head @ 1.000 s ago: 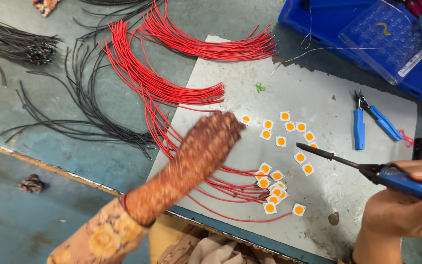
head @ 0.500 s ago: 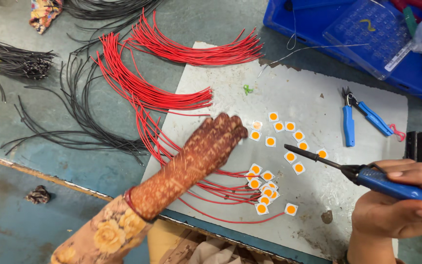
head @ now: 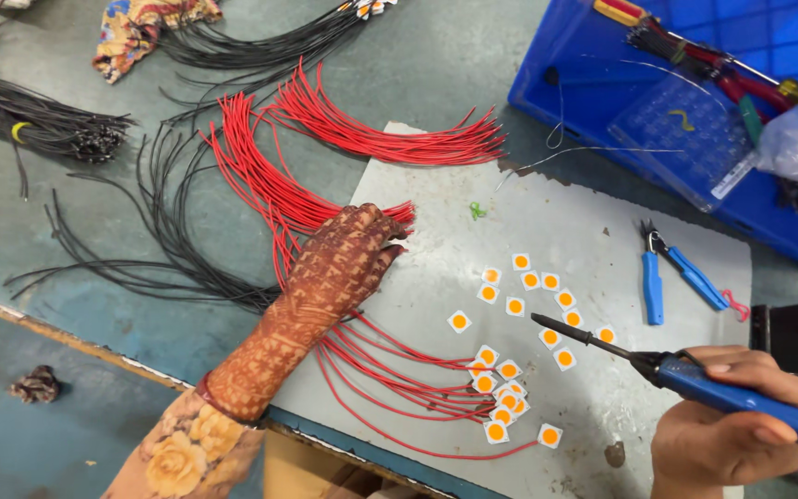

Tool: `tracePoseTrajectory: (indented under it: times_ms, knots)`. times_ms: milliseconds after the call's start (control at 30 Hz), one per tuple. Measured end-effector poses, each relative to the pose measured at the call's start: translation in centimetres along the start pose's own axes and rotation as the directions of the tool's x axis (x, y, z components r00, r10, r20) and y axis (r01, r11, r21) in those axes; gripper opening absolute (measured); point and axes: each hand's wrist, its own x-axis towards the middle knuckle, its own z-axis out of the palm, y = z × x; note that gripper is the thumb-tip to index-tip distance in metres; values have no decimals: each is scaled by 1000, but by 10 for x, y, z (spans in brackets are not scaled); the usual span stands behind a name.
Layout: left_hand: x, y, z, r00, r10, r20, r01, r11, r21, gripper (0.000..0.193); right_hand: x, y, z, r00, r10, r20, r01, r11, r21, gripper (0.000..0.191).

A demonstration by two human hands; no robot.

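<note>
A: Where is the left hand [head: 344, 263]?
B: Flat, fingers together, pressing on red wires [head: 325, 189] at the grey mat's [head: 602, 231] left edge.
A: And the right hand [head: 727, 434]?
B: Near right, clamped around a blue soldering iron [head: 695, 383], tip hovering over small square orange-centred chips [head: 519, 305].
A: Anything else?
B: Blue cutters [head: 667, 277] lie right; black wires [head: 140, 249] far left.

Workbench [head: 473, 74], grey board [head: 602, 231], wire bundles [head: 260, 176], blue crate [head: 584, 83]
</note>
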Motion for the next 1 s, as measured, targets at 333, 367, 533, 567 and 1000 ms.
tracePoseTrajectory:
  times_ms: [333,367,533,567,1000]
  knots:
    - [-11,-2,22,960,245,-135,-176,905,387,28,6,4,-2,997,-23,78,26,999,-47,67]
    - [-14,7,23,965,221,-144,-183,954,239,23,8,1,0,996,-35,87,38,998,-43,67]
    - [-41,53,28,989,116,94,-118,993,12,18,26,-30,17,979,-131,153,127,991,33,70]
    - [-46,57,27,988,111,106,-111,994,-10,18,30,-37,22,973,-153,172,146,988,52,70]
    - [-56,65,27,992,95,87,-90,994,-69,21,37,-61,99,838,-219,501,210,975,75,56]
